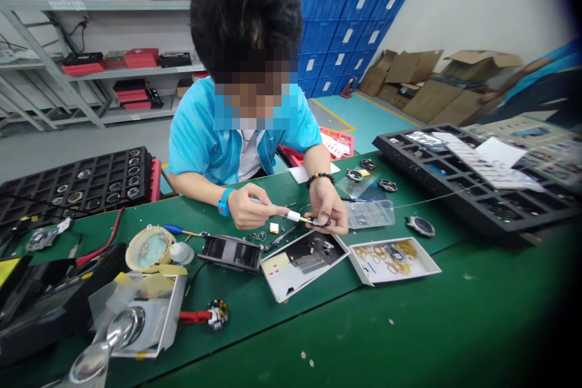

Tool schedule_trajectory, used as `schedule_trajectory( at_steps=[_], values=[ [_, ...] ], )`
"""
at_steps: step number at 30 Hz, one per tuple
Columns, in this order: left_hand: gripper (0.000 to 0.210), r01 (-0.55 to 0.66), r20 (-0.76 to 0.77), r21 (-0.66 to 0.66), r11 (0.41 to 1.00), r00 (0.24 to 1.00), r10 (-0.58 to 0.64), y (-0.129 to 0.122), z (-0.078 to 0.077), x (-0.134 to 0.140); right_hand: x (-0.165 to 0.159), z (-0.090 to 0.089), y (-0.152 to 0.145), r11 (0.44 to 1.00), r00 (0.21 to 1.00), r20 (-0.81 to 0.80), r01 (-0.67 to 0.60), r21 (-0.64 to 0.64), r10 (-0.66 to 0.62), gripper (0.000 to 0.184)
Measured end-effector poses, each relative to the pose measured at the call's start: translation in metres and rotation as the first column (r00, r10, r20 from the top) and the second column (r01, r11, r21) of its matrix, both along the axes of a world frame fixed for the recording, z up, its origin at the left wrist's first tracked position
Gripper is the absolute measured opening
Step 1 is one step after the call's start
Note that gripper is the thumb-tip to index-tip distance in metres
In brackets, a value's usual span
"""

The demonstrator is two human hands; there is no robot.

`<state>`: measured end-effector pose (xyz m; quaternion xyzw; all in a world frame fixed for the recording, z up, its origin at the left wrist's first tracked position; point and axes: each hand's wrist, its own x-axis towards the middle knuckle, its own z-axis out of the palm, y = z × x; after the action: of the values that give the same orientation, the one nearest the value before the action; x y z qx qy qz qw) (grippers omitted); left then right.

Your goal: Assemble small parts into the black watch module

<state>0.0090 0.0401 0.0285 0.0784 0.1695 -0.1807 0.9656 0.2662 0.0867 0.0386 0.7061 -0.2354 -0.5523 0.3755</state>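
Note:
Neither of my hands shows in the head view. Across the green table (pixel 354 327), a co-worker in a blue shirt (pixel 195 133) bends over a small dark round part (pixel 321 222). One of that person's hands (pixel 328 203) holds the part, while the other hand (pixel 250 206) points a thin white-handled tool (pixel 293 216) at it. On my side lie a red lead with a small round circuit assembly (pixel 218 315) and an open white box (pixel 170 330) with a shiny rounded metal object (pixel 122 330) over it.
Mid-table are two shallow white boxes (pixel 364 276), a clear compartment case (pixel 370 214), a black holder (pixel 231 253) and a round tub (pixel 150 248). A watch case (pixel 421 226) lies at right, near a large black tray (pixel 509 209). Another tray (pixel 91 185) stands left.

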Motion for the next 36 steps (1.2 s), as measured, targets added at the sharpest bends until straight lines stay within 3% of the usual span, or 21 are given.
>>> schedule_trajectory(
  at_steps=[15,22,26,28,29,30,31,32,33,34,35,36],
  values=[
    [0.048,-0.01,-0.036,0.086,0.996,0.999,0.013,-0.002,-0.001,0.0,0.003,-0.006,0.002,1.0,0.995,0.101,-0.005,-0.014,0.007,0.017],
    [0.04,0.028,0.077,0.309,0.951,0.996,-0.054,-0.002,0.0,0.002,0.003,-0.004,0.004,0.997,0.985,0.175,0.016,-0.075,-0.002,0.025],
    [0.043,0.005,0.09,0.49,0.872,0.994,-0.057,-0.007,0.002,0.005,0.002,-0.006,0.005,0.991,0.982,0.187,0.058,-0.123,-0.034,0.022],
    [0.053,0.013,0.034,0.668,0.744,0.998,-0.048,-0.011,0.007,0.007,0.003,-0.008,0.006,0.975,0.99,0.133,0.077,-0.209,-0.05,0.026],
    [0.06,0.047,-0.003,0.793,0.608,0.997,-0.074,-0.013,0.009,0.008,0.003,-0.008,0.007,0.968,0.993,0.106,0.081,-0.239,-0.057,0.028],
    [0.066,0.105,-0.051,0.921,0.376,0.987,-0.151,-0.015,0.012,0.01,0.003,-0.009,0.007,0.964,0.994,0.088,0.086,-0.253,-0.065,0.029],
    [0.069,0.142,-0.121,0.988,0.066,0.962,-0.245,-0.015,0.015,0.012,0.003,-0.008,0.007,0.961,0.994,0.077,0.097,-0.259,-0.079,0.031],
    [0.07,0.134,-0.212,0.961,-0.241,0.919,-0.334,-0.015,0.018,0.014,0.002,-0.007,0.007,0.957,0.993,0.072,0.113,-0.266,-0.098,0.033],
    [0.071,0.086,-0.301,0.877,-0.472,0.866,-0.4,-0.014,0.02,0.017,0.001,-0.006,0.008,0.952,0.991,0.069,0.132,-0.276,-0.117,0.036],
    [0.07,0.017,-0.356,0.804,-0.594,0.814,-0.458,-0.012,0.022,0.019,-0.002,-0.004,0.009,0.946,0.988,0.064,0.151,-0.288,-0.139,0.038],
    [0.069,-0.047,-0.363,0.784,-0.619,0.773,-0.52,-0.01,0.023,0.021,-0.005,-0.003,0.009,0.941,0.986,0.053,0.164,-0.296,-0.155,0.039],
    [0.067,-0.093,-0.319,0.816,-0.57,0.75,-0.579,-0.007,0.024,0.024,-0.008,-0.001,0.009,0.944,0.986,0.03,0.167,-0.285,-0.165,0.039]
  ],
)
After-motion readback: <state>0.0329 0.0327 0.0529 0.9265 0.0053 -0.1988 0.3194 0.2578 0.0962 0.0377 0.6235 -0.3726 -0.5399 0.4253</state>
